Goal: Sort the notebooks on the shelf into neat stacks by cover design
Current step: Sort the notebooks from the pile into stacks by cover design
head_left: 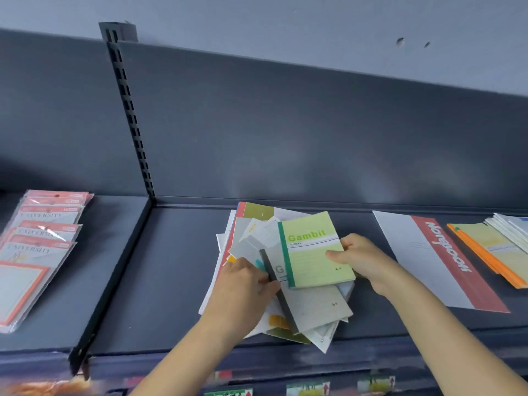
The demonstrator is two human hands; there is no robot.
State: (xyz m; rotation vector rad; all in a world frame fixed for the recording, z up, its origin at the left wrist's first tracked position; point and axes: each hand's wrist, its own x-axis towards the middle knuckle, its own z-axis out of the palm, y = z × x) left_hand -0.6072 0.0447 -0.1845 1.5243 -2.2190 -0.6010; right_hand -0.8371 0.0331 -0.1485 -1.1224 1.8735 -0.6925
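A messy pile of notebooks [251,224] lies in the middle of the dark shelf [171,267]. On top is a light green "Gambit" notebook [311,252] with a dark green spine; my right hand [360,258] grips its right edge, thumb on the cover. Under it sits a grey notebook [314,304] with a dark grey spine. My left hand [245,284] holds that grey notebook by its spine edge, fingers curled around it.
Packs of "University" notebooks [43,238] in plastic sleeves overlap at the left, past a shelf divider [114,278]. A large white notebook with a red band [437,258] lies right of the pile. Orange-edged yellow notebooks [491,252] and white ones [511,230] sit at the far right.
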